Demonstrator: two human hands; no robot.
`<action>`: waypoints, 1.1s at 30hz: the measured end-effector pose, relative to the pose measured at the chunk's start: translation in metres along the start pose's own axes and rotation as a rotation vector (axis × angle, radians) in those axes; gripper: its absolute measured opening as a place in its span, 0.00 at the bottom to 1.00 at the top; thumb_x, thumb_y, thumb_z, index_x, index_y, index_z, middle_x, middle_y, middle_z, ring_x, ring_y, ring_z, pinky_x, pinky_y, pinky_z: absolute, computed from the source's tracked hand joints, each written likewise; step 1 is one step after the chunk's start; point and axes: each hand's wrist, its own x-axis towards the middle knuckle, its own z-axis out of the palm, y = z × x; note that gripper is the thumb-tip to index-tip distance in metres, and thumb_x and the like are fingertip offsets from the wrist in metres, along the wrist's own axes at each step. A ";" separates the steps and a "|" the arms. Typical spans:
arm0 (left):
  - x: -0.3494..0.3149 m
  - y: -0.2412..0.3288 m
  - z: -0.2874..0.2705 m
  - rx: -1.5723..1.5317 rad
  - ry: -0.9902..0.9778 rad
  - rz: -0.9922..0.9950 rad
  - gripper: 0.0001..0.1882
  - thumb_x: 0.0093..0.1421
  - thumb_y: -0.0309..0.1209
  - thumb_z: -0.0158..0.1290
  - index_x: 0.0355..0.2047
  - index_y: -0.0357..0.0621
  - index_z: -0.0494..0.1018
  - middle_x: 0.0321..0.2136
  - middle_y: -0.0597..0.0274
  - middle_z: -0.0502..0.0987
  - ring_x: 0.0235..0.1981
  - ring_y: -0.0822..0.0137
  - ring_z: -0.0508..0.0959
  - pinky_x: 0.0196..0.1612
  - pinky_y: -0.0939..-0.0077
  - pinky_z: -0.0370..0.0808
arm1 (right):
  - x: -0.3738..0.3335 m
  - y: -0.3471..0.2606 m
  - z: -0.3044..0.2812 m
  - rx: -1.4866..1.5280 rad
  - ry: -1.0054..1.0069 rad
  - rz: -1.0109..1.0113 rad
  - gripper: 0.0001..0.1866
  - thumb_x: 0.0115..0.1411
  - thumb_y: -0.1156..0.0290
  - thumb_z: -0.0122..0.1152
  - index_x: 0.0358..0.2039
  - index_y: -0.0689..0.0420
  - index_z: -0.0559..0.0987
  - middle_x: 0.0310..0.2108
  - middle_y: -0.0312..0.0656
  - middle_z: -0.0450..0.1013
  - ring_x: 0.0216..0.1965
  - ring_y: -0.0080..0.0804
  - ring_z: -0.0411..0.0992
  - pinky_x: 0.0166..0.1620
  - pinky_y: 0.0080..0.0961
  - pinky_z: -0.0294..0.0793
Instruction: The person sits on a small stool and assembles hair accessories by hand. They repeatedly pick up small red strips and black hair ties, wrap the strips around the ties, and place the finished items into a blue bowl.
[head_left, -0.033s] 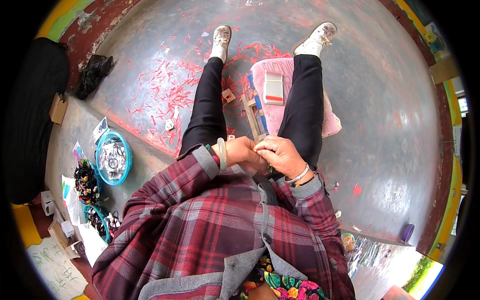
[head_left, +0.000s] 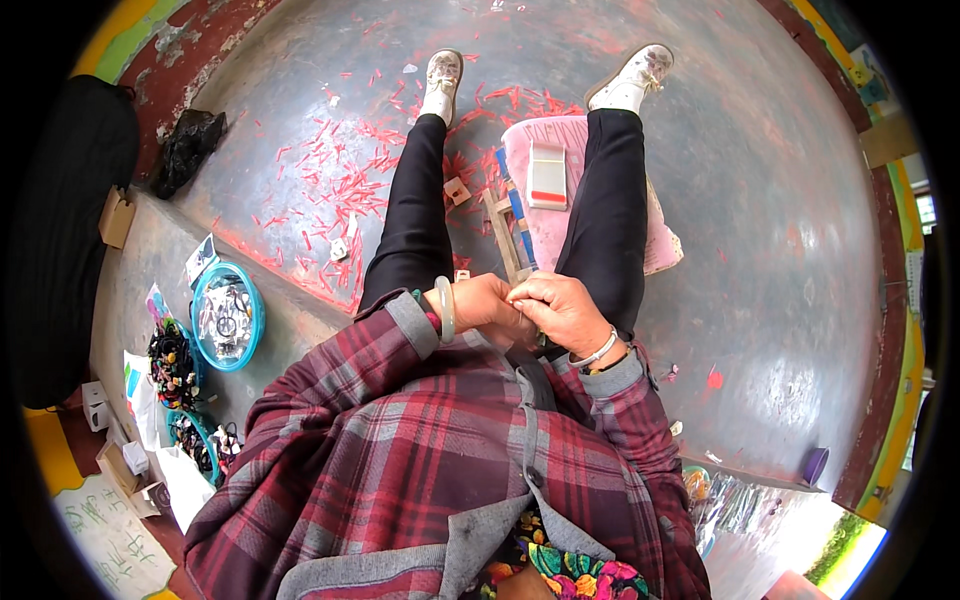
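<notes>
My left hand, with a pale bangle at its wrist, meets my right hand in front of my lap. Both are closed, fingertips pressed together. Whatever they hold is too small and too covered to make out. Just beyond my fingers stands a narrow wooden frame with a blue edge beside it. Next to it, a pink padded sheet lies partly under my right leg. A shallow white box with a red strip along its near end rests on the pink sheet.
Red scraps litter the floor around my left leg. To my left, a turquoise basket holds small packets, near dark corded items. A black plastic bag sits by the wall. A purple bowl lies at the right.
</notes>
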 end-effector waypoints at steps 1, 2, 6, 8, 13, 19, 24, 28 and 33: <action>0.003 -0.004 -0.001 0.018 0.017 -0.003 0.09 0.56 0.26 0.51 0.37 0.37 0.75 0.32 0.60 0.78 0.32 0.70 0.79 0.34 0.79 0.78 | 0.000 0.001 0.001 -0.004 -0.005 -0.009 0.05 0.51 0.78 0.55 0.29 0.60 0.78 0.25 0.42 0.71 0.26 0.33 0.71 0.31 0.23 0.69; 0.004 -0.006 -0.002 0.024 0.029 0.005 0.09 0.56 0.26 0.51 0.37 0.37 0.75 0.31 0.60 0.78 0.32 0.70 0.79 0.34 0.79 0.78 | 0.000 0.003 0.002 -0.003 -0.004 -0.020 0.05 0.52 0.78 0.55 0.30 0.60 0.77 0.25 0.42 0.71 0.26 0.32 0.71 0.31 0.23 0.69; 0.008 -0.009 -0.003 0.021 0.164 0.020 0.08 0.56 0.26 0.52 0.35 0.36 0.76 0.30 0.60 0.79 0.30 0.71 0.78 0.32 0.80 0.76 | -0.001 0.002 -0.002 0.039 0.107 0.060 0.08 0.53 0.76 0.56 0.35 0.60 0.77 0.24 0.39 0.71 0.27 0.26 0.71 0.32 0.19 0.69; 0.010 -0.012 -0.006 -0.065 0.228 0.058 0.08 0.55 0.26 0.53 0.34 0.35 0.76 0.30 0.59 0.79 0.29 0.72 0.78 0.30 0.82 0.74 | -0.004 0.014 -0.004 0.155 0.266 0.099 0.11 0.56 0.71 0.58 0.38 0.61 0.76 0.25 0.36 0.72 0.29 0.20 0.69 0.33 0.16 0.68; 0.006 -0.008 -0.010 -0.317 0.290 0.183 0.08 0.53 0.25 0.55 0.34 0.35 0.76 0.28 0.58 0.79 0.25 0.73 0.77 0.25 0.84 0.69 | -0.013 0.015 -0.019 0.417 0.327 0.354 0.16 0.58 0.61 0.58 0.37 0.62 0.77 0.29 0.33 0.74 0.31 0.16 0.69 0.33 0.13 0.67; 0.011 -0.013 -0.011 -0.274 0.343 0.199 0.04 0.52 0.24 0.55 0.29 0.38 0.75 0.26 0.61 0.78 0.24 0.75 0.76 0.24 0.86 0.66 | -0.017 0.022 -0.015 0.558 0.126 0.417 0.16 0.55 0.63 0.62 0.37 0.63 0.77 0.30 0.33 0.74 0.32 0.16 0.71 0.33 0.13 0.68; 0.011 -0.011 -0.007 -0.134 0.393 0.185 0.04 0.51 0.25 0.56 0.26 0.41 0.73 0.23 0.64 0.77 0.21 0.77 0.74 0.22 0.86 0.64 | -0.016 0.024 -0.009 0.618 0.095 0.412 0.12 0.53 0.71 0.63 0.36 0.65 0.76 0.29 0.36 0.74 0.31 0.18 0.71 0.35 0.15 0.71; 0.012 -0.009 -0.002 0.032 0.428 0.120 0.04 0.52 0.27 0.56 0.27 0.41 0.72 0.22 0.65 0.77 0.21 0.78 0.73 0.22 0.87 0.63 | -0.015 0.021 -0.005 0.543 0.016 0.468 0.10 0.52 0.74 0.62 0.34 0.66 0.76 0.27 0.36 0.74 0.29 0.19 0.72 0.34 0.15 0.71; 0.007 -0.005 -0.010 -0.205 0.294 0.165 0.11 0.55 0.32 0.55 0.37 0.41 0.72 0.28 0.68 0.77 0.25 0.79 0.74 0.23 0.86 0.66 | -0.018 0.028 -0.006 0.576 0.102 0.448 0.08 0.53 0.75 0.61 0.33 0.65 0.77 0.25 0.35 0.74 0.26 0.18 0.71 0.31 0.15 0.71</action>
